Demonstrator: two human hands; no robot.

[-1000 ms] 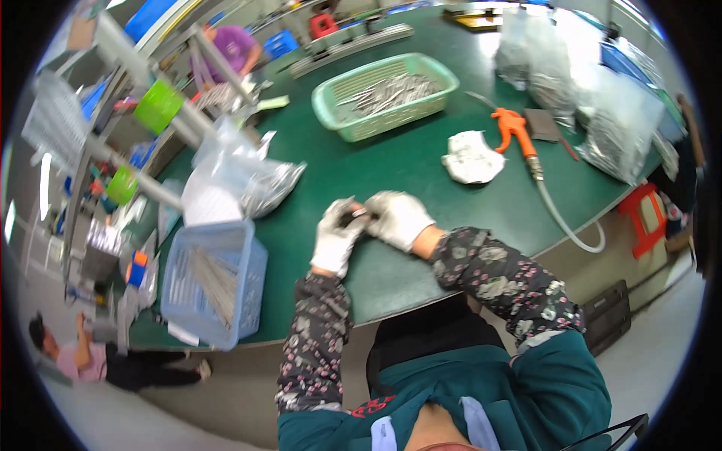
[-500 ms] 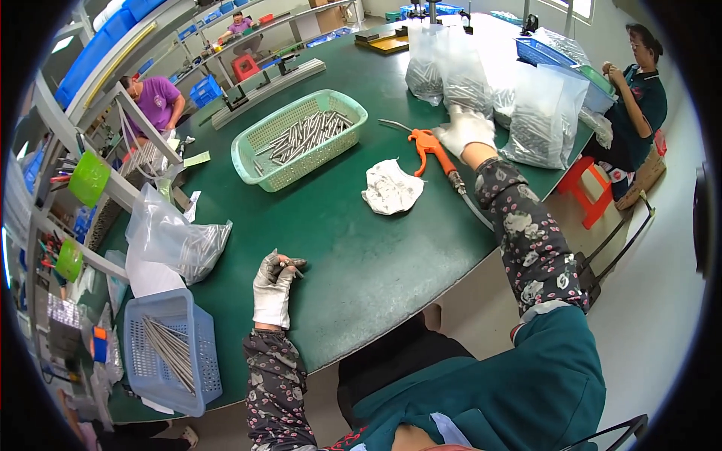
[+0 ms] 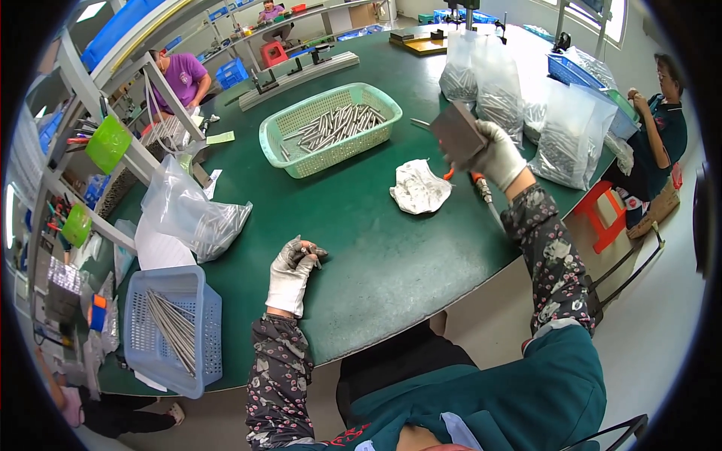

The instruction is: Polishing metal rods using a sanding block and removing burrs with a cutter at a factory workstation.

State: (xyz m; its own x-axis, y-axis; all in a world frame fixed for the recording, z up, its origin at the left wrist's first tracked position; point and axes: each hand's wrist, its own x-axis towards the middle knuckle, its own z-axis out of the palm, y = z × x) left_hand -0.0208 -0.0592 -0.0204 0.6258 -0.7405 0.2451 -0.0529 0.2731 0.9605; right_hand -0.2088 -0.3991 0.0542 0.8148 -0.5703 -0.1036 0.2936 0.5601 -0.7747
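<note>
Our left hand (image 3: pixel 289 273) is curled, seemingly on a small metal piece (image 3: pixel 319 262). Beyond, our right hand (image 3: pixel 501 155) grips the brown block (image 3: pixel 456 134) over the counter (image 3: pixel 368 259); a loose hold could drop it onto the orange air gun (image 3: pixel 477 178).

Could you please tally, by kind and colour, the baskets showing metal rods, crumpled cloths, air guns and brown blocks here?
Green basket: 1
Blue basket: 1
White cloth: 1
Orange air gun, partly hidden: 1
Brown block, in the right hand: 1
Total: 5
</note>
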